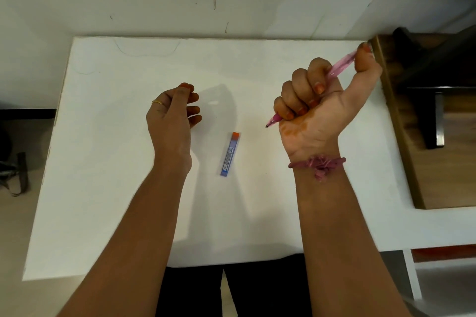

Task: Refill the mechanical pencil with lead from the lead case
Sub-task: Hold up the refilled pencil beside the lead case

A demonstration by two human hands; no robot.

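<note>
Pencil, mechanical (340, 67), translucent pink barrel, carried in the right hand (316, 105) in a closed fist, four fingers wrapped round the middle, thumb (365, 59) resting on the upper cap end, dark tip poking out below the little finger toward the worktop; raised above the surface at right, slanting from lower left to upper right. Judged light, stiff, smooth-sided and liable to turn in a loose grip; best held along the barrel, leaving the cap end free for the lead to go in. Lead case (230, 154), slim flat blue box with orange cap at the far end, lying flat on the white worktop (108, 162) between the two forearms, touched by neither hand. Judged very light and apt to skid on the smooth surface; take by its long edges, cap end uppermost; leads inside presumed thin and brittle, to be handled one at a time by pinch. Left hand (172, 116) hovering near the case, half curled, fingertips drawn together, gold ring (157, 102) on one finger; whether it holds something small cannot be told. Pink thread band (319, 163) at the right wrist
</note>
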